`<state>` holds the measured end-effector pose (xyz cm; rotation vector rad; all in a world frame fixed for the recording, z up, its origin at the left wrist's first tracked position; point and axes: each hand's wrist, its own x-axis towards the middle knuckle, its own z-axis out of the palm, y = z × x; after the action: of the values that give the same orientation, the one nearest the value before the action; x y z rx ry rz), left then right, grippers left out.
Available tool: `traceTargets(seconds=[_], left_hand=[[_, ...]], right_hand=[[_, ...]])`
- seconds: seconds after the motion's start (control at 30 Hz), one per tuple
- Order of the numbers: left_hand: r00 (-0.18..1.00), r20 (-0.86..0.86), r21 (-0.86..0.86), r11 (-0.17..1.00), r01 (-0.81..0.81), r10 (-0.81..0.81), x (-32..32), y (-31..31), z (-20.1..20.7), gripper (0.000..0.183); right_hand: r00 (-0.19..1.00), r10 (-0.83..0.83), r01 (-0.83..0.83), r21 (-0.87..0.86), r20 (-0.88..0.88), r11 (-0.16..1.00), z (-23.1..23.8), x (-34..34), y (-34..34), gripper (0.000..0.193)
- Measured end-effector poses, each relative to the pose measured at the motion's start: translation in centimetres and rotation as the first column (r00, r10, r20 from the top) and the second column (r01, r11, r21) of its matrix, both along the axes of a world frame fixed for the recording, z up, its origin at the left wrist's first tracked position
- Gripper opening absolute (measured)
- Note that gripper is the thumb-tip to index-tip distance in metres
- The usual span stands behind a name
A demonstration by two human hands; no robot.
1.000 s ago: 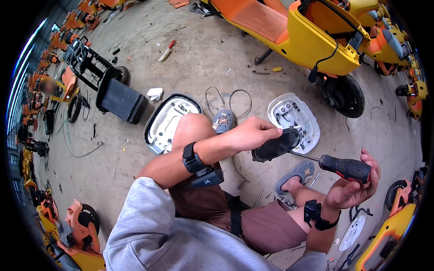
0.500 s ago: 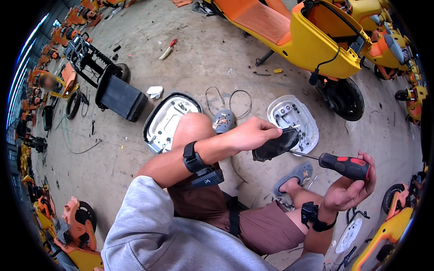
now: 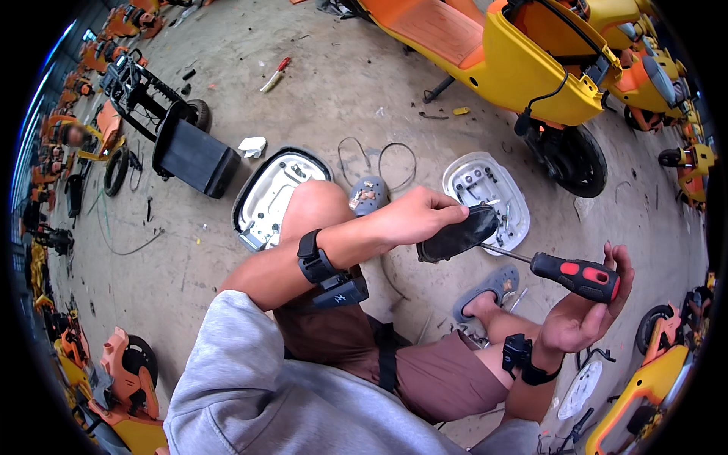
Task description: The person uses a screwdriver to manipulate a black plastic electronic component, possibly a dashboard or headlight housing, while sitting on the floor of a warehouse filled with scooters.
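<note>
Two hands show in the head view: the left hand pinches a black oval part before a white tray; the right hand, fingers partly spread, meets a screwdriver, though I cannot tell whether it grips; the shaft reaches the part's edge.

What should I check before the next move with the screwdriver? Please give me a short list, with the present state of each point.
1. Left hand grips the dark oval part: ok, pinched at its upper edge.
2. Right hand closed around the screwdriver handle: not ok, the fingers are open at the handle's end.
3. Screwdriver shaft reaches the part: ok, it runs to the part's lower right edge.
4. Tip well seated: cannot tell, too small to see.
5. White tray open side up on the floor: ok, small parts lie inside.
</note>
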<state>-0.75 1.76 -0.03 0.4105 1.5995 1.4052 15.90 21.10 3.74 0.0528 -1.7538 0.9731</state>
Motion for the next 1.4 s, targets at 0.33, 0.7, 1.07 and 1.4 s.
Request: traceTargets(seconds=[0.33,0.7,1.07,1.4], left_hand=[[1.000,-0.005,-0.038,0.999,-0.021,0.021,0.0,0.3,0.1,0.039],[0.999,-0.019,-0.063,0.997,-0.040,0.039,0.0,0.5,-0.1,0.040],[0.998,-0.013,-0.041,0.998,-0.054,0.053,-0.1,-0.1,-0.8,0.043],[0.986,0.077,0.039,0.988,-0.152,0.148,0.3,0.4,-0.1,0.036]], right_hand=[[0.999,-0.028,0.028,-0.009,0.039,1.000,-0.5,-0.2,-0.4,0.053],[0.994,-0.099,0.085,0.230,0.050,0.970,-0.6,0.3,0.2,0.064],[0.999,-0.044,0.034,0.290,0.029,0.957,-0.6,0.5,1.4,0.048],[0.997,-0.064,0.069,0.214,-0.031,0.974,-0.9,-0.1,0.9,0.044]])
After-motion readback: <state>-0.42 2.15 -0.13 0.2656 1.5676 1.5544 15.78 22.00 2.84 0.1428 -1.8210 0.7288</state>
